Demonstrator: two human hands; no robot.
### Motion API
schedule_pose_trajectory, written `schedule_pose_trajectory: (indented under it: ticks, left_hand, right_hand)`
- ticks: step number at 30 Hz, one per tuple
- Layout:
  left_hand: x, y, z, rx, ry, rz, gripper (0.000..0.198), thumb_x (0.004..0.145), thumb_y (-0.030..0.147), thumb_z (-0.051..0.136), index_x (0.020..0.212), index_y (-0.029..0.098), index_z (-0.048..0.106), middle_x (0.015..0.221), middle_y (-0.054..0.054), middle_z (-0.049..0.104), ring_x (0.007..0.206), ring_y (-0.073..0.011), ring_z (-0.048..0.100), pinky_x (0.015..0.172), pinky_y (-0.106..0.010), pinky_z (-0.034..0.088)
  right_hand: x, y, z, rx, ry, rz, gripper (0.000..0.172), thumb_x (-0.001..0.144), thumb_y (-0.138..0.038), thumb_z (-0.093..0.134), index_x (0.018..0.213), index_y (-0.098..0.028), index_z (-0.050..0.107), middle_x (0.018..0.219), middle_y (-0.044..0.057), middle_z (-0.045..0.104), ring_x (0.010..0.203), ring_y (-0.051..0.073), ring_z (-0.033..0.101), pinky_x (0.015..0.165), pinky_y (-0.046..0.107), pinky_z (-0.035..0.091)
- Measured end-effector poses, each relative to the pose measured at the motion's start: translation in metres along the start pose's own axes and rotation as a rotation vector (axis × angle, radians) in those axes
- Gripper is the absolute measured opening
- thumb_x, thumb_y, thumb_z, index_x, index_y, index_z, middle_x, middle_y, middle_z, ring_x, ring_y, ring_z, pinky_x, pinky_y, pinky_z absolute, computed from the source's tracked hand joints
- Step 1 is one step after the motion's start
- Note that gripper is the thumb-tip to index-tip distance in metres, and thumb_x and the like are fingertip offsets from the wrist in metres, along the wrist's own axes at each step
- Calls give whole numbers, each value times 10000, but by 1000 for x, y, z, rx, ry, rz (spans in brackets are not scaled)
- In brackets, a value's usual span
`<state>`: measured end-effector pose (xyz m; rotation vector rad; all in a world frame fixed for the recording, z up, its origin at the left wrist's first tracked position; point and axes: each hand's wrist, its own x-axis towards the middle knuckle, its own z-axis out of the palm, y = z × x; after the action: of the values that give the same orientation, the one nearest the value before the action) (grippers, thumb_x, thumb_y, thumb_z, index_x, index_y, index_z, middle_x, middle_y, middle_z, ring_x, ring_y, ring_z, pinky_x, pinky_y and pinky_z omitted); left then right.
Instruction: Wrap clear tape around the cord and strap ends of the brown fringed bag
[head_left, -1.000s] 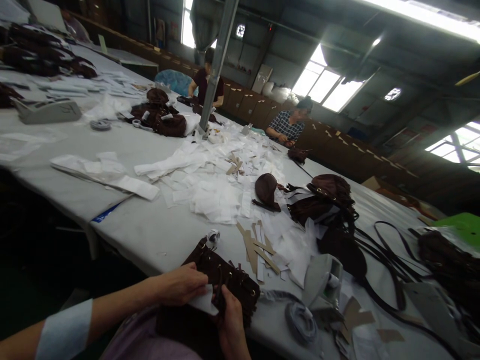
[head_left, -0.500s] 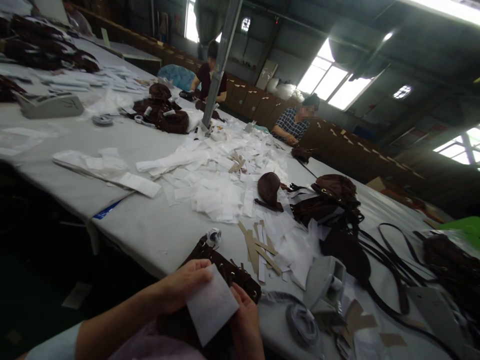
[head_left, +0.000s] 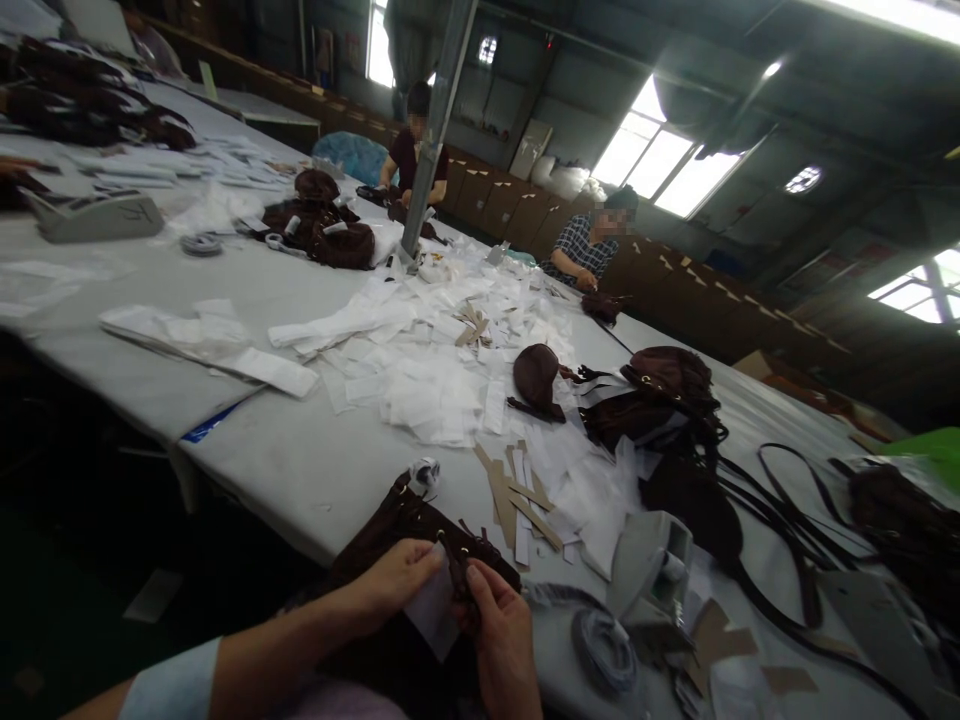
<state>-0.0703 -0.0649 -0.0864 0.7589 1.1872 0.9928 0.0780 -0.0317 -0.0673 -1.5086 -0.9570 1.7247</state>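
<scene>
A dark brown bag (head_left: 375, 535) with metal eyelets along its top lies at the table's near edge, partly on my lap. My left hand (head_left: 409, 580) is closed, pinching a white paper sheet (head_left: 435, 615) by its upper part, and the sheet hangs over the bag's front. Close beside it, my right hand (head_left: 495, 610) is closed with thumb and fingers on a dark strap piece (head_left: 461, 575) of the bag, just below the eyelets. A small wrapped bundle (head_left: 425, 475) sits at the bag's far corner.
White paper sheets (head_left: 427, 390) are heaped mid-table, with cardboard strips (head_left: 517, 500) nearer. On the right are a grey tape dispenser (head_left: 651, 570), a wrapped roll (head_left: 604, 650) and more brown bags (head_left: 660, 400). A metal post (head_left: 435, 140) rises behind; two people work across the table.
The white sheet has moved from in front of both hands to against the bag, under the eyelets. My right hand has left the sheet and taken the strap piece.
</scene>
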Motion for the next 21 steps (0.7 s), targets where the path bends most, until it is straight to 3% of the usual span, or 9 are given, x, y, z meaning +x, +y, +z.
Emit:
schedule_pose_trajectory:
  ticks: [3, 6, 9, 11, 13, 17, 21]
  left_hand:
    - [-1, -5, 10, -346, -55, -95, 460, 786, 590, 533, 791, 136, 609, 664, -29, 609, 569, -146, 535, 576, -265, 410]
    - [-2, -8, 10, -435, -9, -90, 397, 616, 456, 774, 777, 114, 652, 665, -19, 629, 569, -119, 539, 583, -230, 398]
    - [-2, -7, 6, -464, 11, -144, 374, 564, 409, 806, 733, 103, 674, 663, -37, 656, 569, -131, 559, 577, -237, 408]
    - [-1, -6, 5, -491, -18, -189, 361, 578, 401, 798, 739, 99, 682, 687, -56, 672, 593, -148, 579, 587, -248, 423]
    - [-1, -7, 4, -501, -45, -197, 359, 593, 389, 794, 769, 95, 688, 715, -65, 683, 617, -151, 589, 608, -251, 430]
    - [-2, -14, 7, -436, 29, -109, 381, 591, 407, 794, 801, 111, 680, 714, -31, 667, 620, -128, 568, 622, -233, 416]
    - [-1, -22, 11, -362, 132, -79, 457, 561, 478, 792, 826, 130, 657, 672, 10, 618, 602, -116, 538, 599, -222, 404]
  right_hand:
    - [-6, 11, 0, -303, 19, -151, 536, 625, -489, 762, 1024, -135, 712, 614, 26, 673, 494, 155, 560, 477, 254, 451]
    - [-14, 14, -9, -513, -13, -292, 432, 731, -509, 665, 1004, -182, 732, 740, 44, 714, 689, 200, 627, 672, 274, 498]
    - [-19, 19, -26, -529, 39, -255, 421, 771, -575, 583, 846, -190, 735, 756, 52, 713, 728, 212, 626, 681, 271, 486]
    - [-20, 28, -36, -514, 103, -209, 460, 732, -626, 591, 774, -185, 712, 681, 46, 691, 652, 200, 605, 607, 263, 468]
    - [-20, 40, -39, -468, 77, -170, 502, 696, -657, 607, 792, -174, 706, 615, 33, 662, 552, 173, 562, 529, 255, 436]
    - [-20, 46, -29, -376, 1, -134, 538, 677, -662, 623, 790, -143, 711, 479, -3, 576, 418, 128, 460, 429, 241, 367]
    - [-20, 28, -16, -447, 92, -231, 445, 672, -595, 667, 750, -161, 729, 629, 41, 686, 582, 187, 606, 545, 249, 456]
